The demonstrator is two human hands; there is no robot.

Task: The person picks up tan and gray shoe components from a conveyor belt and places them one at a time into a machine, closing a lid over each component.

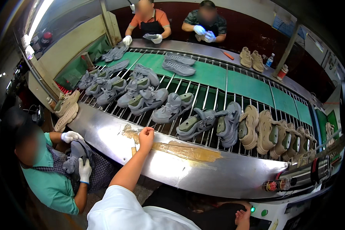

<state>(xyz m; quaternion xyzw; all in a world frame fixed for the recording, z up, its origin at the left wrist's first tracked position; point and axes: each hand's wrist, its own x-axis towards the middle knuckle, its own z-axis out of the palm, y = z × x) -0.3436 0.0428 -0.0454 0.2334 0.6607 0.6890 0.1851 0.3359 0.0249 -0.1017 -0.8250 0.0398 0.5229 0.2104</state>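
Observation:
My left hand (146,138) is held over the near metal ledge, fingers curled closed beside the rollers. Whether anything small is between the fingertips cannot be made out. A short tan stick (133,150) lies by my wrist, and brown tape (186,151) covers the ledge to the right. Just beyond the hand, a grey sneaker (168,111) rests on the roller conveyor (203,96), with another grey sneaker (197,124) to its right. My right hand (243,215) is low at the lower right, fingers loosely bent and seemingly holding nothing, close to a lit green button (253,209).
Grey sneakers and beige sneakers (268,132) line the conveyor; grey soles (179,68) lie on its green belt (218,76). At left, a gloved person (53,168) holds a grey shoe. Two gloved people work across the line. A bottle (278,184) lies at the ledge's right end.

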